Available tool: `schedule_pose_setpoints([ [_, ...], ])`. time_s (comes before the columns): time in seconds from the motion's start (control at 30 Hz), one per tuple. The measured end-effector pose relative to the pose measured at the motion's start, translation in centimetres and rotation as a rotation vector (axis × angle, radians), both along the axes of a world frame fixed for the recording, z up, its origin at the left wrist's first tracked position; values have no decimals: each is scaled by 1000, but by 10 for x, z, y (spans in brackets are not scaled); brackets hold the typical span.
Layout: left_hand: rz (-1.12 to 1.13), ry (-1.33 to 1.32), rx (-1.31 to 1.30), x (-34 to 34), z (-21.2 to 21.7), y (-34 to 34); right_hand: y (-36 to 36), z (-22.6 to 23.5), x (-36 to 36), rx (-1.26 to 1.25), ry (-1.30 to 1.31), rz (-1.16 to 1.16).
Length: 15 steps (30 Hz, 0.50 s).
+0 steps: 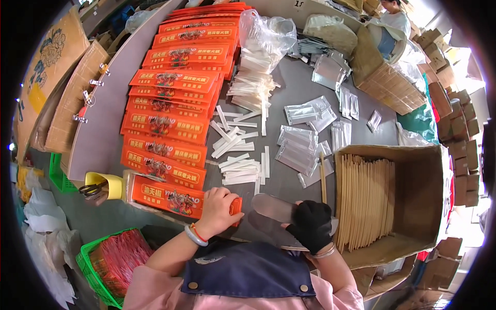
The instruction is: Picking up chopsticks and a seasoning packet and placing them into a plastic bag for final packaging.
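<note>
grey tabletop [377,137] | grey panel [114,93], left | grey floor [106,219] | stacked cartons [467,173], right | glare [471,67], right

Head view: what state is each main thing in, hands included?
Left hand, bent over the nearest red packet
Right hand, black-gloved, against a grey rounded plate, grip unclear
Other red packets, overlapping in a row
White strips, loose, piled
Clear bag, crumpled
Silvery pouches, flat, loosely heaped
Cardboard box, open, partly filled with sticks
Scissors, handles outside the yellow cup, blades hidden
Nearer green crate, filled with pink packets
</note>
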<state>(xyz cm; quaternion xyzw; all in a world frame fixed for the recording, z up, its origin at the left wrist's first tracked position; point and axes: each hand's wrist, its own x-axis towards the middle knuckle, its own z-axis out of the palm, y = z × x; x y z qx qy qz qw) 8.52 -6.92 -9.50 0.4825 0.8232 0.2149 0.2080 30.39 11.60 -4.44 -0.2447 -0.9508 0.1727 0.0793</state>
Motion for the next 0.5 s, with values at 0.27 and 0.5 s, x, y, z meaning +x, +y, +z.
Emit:
schedule_pose_setpoints([
  [0.27, 207, 33, 183, 5, -9, -10, -9, 3, 1, 17, -76, 73],
  [0.5, 187, -9, 156, 2, -12, -11, -15, -8, -1, -55, -100, 135],
])
